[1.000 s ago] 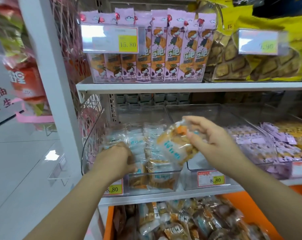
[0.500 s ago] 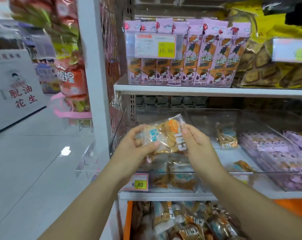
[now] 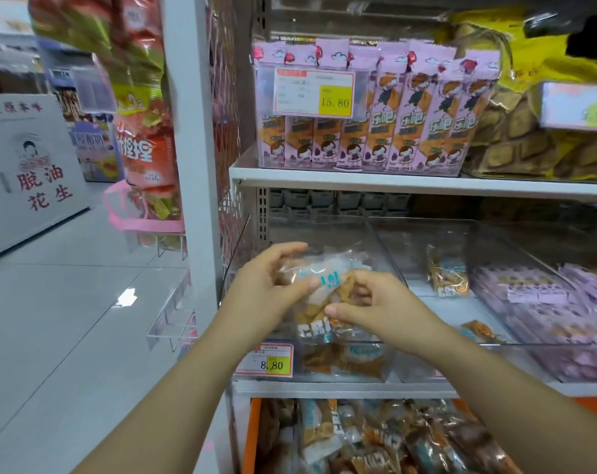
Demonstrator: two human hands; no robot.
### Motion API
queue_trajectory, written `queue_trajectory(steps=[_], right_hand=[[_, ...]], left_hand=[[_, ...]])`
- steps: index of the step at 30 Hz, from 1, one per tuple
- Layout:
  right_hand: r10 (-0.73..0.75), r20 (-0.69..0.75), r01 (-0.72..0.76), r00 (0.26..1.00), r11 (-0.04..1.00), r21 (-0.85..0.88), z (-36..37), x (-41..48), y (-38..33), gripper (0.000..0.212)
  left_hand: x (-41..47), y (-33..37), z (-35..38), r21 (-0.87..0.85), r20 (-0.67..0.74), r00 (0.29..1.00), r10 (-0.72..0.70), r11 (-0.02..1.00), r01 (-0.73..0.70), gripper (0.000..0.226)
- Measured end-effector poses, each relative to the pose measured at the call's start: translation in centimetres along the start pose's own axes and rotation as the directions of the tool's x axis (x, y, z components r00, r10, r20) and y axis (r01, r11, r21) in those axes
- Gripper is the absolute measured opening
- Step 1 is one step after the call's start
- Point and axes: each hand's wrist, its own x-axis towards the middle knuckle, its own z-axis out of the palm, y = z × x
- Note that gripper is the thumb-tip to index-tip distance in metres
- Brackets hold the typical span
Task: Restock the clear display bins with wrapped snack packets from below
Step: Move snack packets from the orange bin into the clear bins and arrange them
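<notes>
Snack packets (image 3: 358,439) are heaped nearest, in one orange crate (image 3: 254,436) under the shelf (image 3: 341,388). Above it, one packet (image 3: 319,280) is pinched at its left edge by the left hand (image 3: 266,292) and at its right by the curled right hand (image 3: 382,306), over the leftmost of three clear bins (image 3: 358,342). Its long axis seems slanted down to the right; its facing is lost to blur. Two packets (image 3: 447,280) are seen in the middle bin (image 3: 423,241). A white tiled floor (image 3: 67,319) is seen beyond.
</notes>
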Motion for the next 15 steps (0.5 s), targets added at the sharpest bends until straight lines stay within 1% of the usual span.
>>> queue_trajectory(steps=[2,3,5,8,9,10,11,13,14,15], right_hand=[[0.029,-0.017,-0.026,0.999,0.989,0.143,0.3,0.1,0.1,0.021],[0.046,-0.013,-0.043,0.999,0.981,0.191,0.4,0.1,0.2,0.022],[0.087,-0.001,-0.083,0.996,0.958,0.275,0.4,-0.1,0.4,0.023],[0.132,0.024,-0.131,0.991,0.916,0.380,-0.3,-0.2,0.3,0.048],[0.145,0.026,-0.143,0.989,0.895,0.422,-0.5,-0.2,0.2,0.049],[0.152,0.038,-0.151,0.988,0.861,0.486,-0.6,-0.1,0.2,0.046],[0.157,0.062,-0.164,0.986,0.807,0.568,-0.5,-0.1,0.2,0.042],[0.170,0.113,-0.198,0.979,0.652,0.732,-0.1,-0.3,0.0,0.039],[0.180,0.132,-0.212,0.975,0.564,0.798,0.3,-0.4,0.2,0.038],[0.187,0.146,-0.220,0.971,0.475,0.852,0.7,-0.6,0.5,0.037]], left_hand=[[0.0,0.2,0.2,-0.106,0.027,0.995,-0.098,0.989,0.100,0.056],[0.1,0.3,0.3,-0.140,0.056,0.989,-0.135,0.980,0.142,0.058],[0.2,0.5,0.2,-0.145,0.086,0.984,-0.157,0.975,0.169,0.045],[0.1,0.8,-0.1,-0.097,0.134,0.981,-0.138,0.984,0.151,0.027],[0.0,0.7,-0.1,-0.117,0.151,0.979,-0.137,0.981,0.155,0.026],[-0.1,0.8,0.0,-0.163,0.168,0.975,-0.144,0.972,0.171,0.027],[-0.3,1.1,0.1,-0.219,0.191,0.970,-0.149,0.957,0.190,0.031],[-0.4,1.9,0.1,-0.312,0.226,0.964,-0.142,0.927,0.210,0.033],[-0.4,2.1,0.1,-0.322,0.221,0.966,-0.137,0.924,0.204,0.029],[-0.4,2.0,0.2,-0.297,0.193,0.971,-0.138,0.935,0.192,0.030]])
